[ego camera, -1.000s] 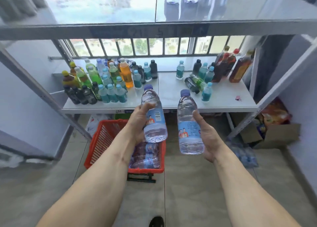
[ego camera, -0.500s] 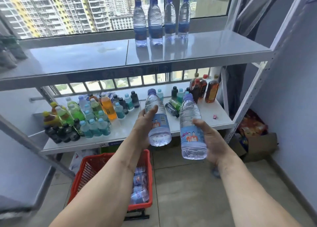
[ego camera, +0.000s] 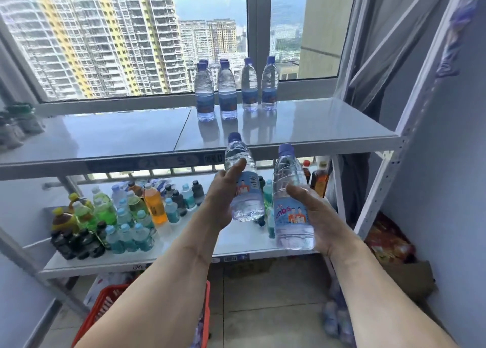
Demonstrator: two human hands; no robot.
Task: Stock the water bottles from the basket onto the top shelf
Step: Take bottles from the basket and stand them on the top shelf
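Note:
My left hand (ego camera: 222, 197) grips a clear water bottle (ego camera: 243, 182) with a blue cap, tilted slightly left, its cap level with the front edge of the top shelf (ego camera: 315, 126). My right hand (ego camera: 318, 221) holds a second water bottle (ego camera: 290, 203) upright, just below that edge. Several water bottles (ego camera: 227, 92) stand on the top shelf near the window. The red basket (ego camera: 105, 308) sits on the floor at the bottom, partly hidden by my left arm.
The lower shelf (ego camera: 236, 239) carries many coloured drink bottles (ego camera: 115, 216) on the left and dark bottles (ego camera: 319, 179) at the right. A white upright post (ego camera: 389, 168) rises at the right. A cardboard box (ego camera: 410, 279) and snack packs lie on the floor.
Both hands have risen with their bottles toward the top shelf's front edge. My view has tilted up, so the window and the top shelf fill the frame and the basket has dropped low.

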